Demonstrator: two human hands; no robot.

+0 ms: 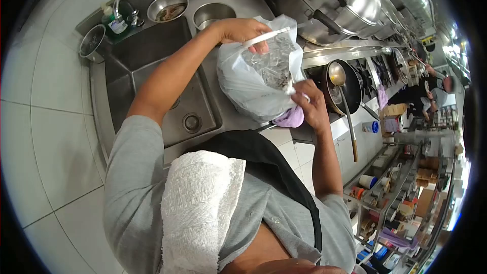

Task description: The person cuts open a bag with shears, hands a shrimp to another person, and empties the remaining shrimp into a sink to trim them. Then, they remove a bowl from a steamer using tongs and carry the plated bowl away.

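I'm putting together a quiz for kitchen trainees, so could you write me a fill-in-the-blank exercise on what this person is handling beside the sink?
1. The left hand and right hand both grip a plastic bag coloured ____.
2. From under the bag peeks a cloth coloured ____.
3. Draped over the person's grey shirt is a white ____.
Missing words: white; purple; towel.
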